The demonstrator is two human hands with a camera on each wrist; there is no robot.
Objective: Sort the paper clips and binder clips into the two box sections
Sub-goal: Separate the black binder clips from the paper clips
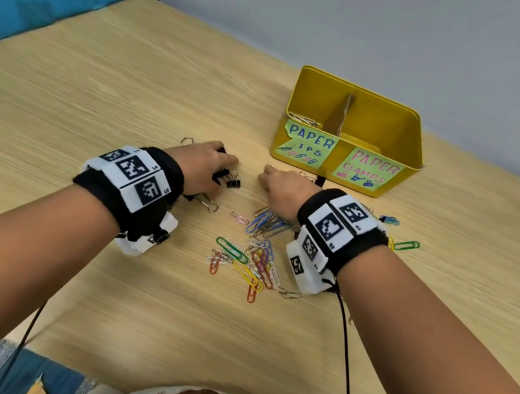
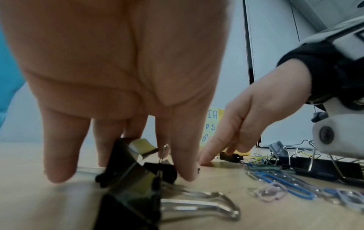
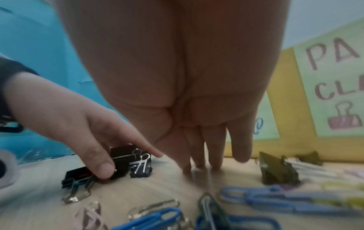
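Your tabletop is showing a pale wood grain; a grey wall is rising behind the yellow box, and a blue panel is standing far left of the box.

The paper clips are lying in a loose, many-coloured heap on the tabletop, in front of the box and toward you. A few black binder clips with silver wire handles are sitting left of the box, near its front.

The box is standing open, split by a brown cardboard divider. Its left section, labelled PAPER CLIPS, is holding several silver paper clips at the near corner. The floor of the right section, labelled PAPER CLAMPS, is hidden by the front wall, so contents cannot be told.

Your left hand is reaching down left of the box, its fingers closing round the binder clips: the grip is pinching black clips against the tabletop. Your right hand is hovering just before the box's front wall with straight fingers pointing down, tips touching the tabletop; this grip is holding nothing.
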